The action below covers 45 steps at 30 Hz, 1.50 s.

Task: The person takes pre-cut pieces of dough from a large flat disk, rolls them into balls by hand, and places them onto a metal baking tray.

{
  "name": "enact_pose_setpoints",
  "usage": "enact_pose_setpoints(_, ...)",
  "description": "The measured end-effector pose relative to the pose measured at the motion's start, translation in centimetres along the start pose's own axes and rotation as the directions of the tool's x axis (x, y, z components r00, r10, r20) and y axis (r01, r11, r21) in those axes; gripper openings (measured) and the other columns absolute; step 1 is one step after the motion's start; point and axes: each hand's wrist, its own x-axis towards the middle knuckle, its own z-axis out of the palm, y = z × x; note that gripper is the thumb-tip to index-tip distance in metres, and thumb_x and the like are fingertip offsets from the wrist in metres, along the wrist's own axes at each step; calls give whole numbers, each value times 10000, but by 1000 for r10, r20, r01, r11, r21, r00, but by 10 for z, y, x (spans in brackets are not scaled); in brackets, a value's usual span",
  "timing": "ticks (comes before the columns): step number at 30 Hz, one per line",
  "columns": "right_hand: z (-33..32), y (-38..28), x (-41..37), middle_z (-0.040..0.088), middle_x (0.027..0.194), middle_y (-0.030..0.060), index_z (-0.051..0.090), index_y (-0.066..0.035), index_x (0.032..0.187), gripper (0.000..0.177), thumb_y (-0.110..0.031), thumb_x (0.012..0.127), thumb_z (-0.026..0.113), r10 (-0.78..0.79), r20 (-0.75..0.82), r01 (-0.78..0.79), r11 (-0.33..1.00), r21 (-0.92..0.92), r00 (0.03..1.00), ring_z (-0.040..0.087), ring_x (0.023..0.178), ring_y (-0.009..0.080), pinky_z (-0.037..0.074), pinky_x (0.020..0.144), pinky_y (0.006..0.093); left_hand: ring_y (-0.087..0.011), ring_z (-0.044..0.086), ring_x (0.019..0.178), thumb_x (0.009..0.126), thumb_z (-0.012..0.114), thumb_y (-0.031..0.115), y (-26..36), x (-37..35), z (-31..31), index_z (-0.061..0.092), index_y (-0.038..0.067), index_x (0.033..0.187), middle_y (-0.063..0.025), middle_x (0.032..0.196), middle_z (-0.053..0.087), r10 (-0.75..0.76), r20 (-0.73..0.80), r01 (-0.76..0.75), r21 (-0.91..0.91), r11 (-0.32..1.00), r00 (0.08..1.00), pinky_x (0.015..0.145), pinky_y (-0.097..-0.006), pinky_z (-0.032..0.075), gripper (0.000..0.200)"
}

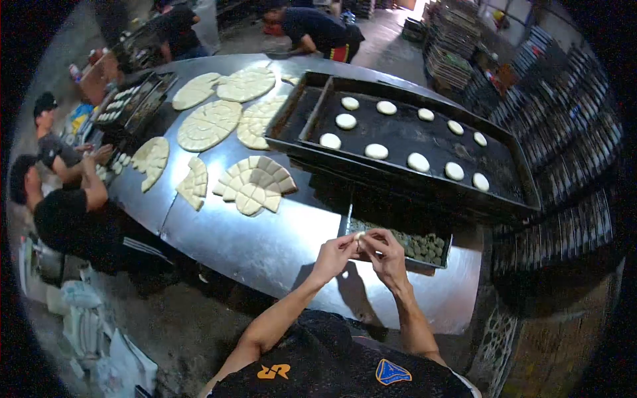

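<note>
My left hand [336,255] and my right hand [383,253] meet over the near edge of the steel table, both pinching one small pale dough piece [359,236] between their fingertips. Directly beyond them sits a small tray of greenish filling balls [424,247]. Behind that lies a large black baking tray [504,174] carrying several round white dough pieces [377,151] in rows.
The steel table [265,245] holds several flat dough discs cut into segments [255,184]. Two people sit at the left by small trays [129,99]; others bend over at the far end. Stacked racks of trays [564,132] fill the right side.
</note>
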Motion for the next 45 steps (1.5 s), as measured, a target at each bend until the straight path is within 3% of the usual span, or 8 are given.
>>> enact_pose_setpoints(2, 2, -20, 12, 625, 1105, 121, 664, -48, 1101, 313, 13, 794, 679, 53, -82, -44, 993, 106, 995, 626, 966, 293, 541, 787, 341, -136, 674, 861, 967, 521, 135, 10, -11, -7, 551, 0, 1271, -128, 931, 705, 70, -7, -58, 479, 876, 998, 714, -279, 532, 335)
enact_pose_setpoints(5, 18, -8, 7, 644, 1094, 133, 686, -29, 1069, 256, 6, 816, 680, 7, 5, -8, 984, 177, 1000, 658, 919, 240, 556, 766, 314, -162, 647, 943, 980, 500, 148, -7, -25, -26, 490, 11, 1335, -146, 1085, 663, 211, 77, -222, 472, 853, 975, 780, -284, 530, 380)
enact_pose_setpoints(7, 22, -7, 6, 649, 1066, 117, 701, -2, 1021, 186, -20, 837, 679, 103, 39, -109, 959, 262, 994, 651, 923, 206, 565, 750, 294, -175, 605, 1023, 982, 520, 185, -3, -40, -40, 430, 26, 1384, -144, 1255, 561, 56, 138, -20, -247, 969, 989, 855, -288, 522, 442)
enact_pose_setpoints(11, 20, -52, 15, 608, 1123, 121, 665, -19, 1124, 301, -56, 828, 703, -20, 206, -86, 868, 490, 978, 602, 1028, 224, 511, 878, 316, -168, 568, 1088, 944, 587, 243, 19, -68, -48, 389, -6, 1391, -112, 1283, 504, -78, 13, 74, -505, 860, 997, 940, -276, 492, 549)
enact_pose_setpoints(19, 49, -52, 33, 625, 963, 101, 707, -54, 1020, 228, -42, 793, 727, -118, 183, 38, 919, 393, 976, 632, 830, 187, 523, 701, 284, -187, 580, 1053, 963, 562, 232, 11, -76, -62, 467, -20, 1290, -110, 1132, 578, -19, -80, -40, -676, 735, 997, 960, -321, 473, 424)
enact_pose_setpoints(38, 73, -93, 51, 650, 910, 102, 719, -62, 963, 186, -38, 779, 726, -199, 38, 190, 967, 169, 979, 647, 831, 240, 519, 710, 319, -123, 550, 950, 976, 545, 182, 11, -67, -79, 521, 11, 1098, -50, 1037, 541, 58, -369, -277, -576, 770, 928, 876, -271, 462, 212)
enact_pose_setpoints(42, 91, -86, 49, 658, 885, 107, 711, -31, 920, 135, -43, 786, 723, -104, 100, 76, 965, 251, 990, 648, 779, 214, 514, 684, 301, -106, 527, 941, 961, 576, 230, 19, -79, -99, 538, 18, 1151, -59, 1104, 549, 72, -314, -154, -243, 958, 947, 838, -255, 448, 287)
enact_pose_setpoints(45, 153, -7, 14, 619, 826, 120, 708, -39, 886, 83, -69, 809, 702, -4, 138, -6, 998, 69, 990, 590, 769, 253, 492, 684, 346, -86, 499, 904, 924, 625, 304, 1, -90, -120, 559, 52, 1215, -26, 1031, 586, 128, -609, -243, -109, 964, 782, 819, -248, 425, 390)
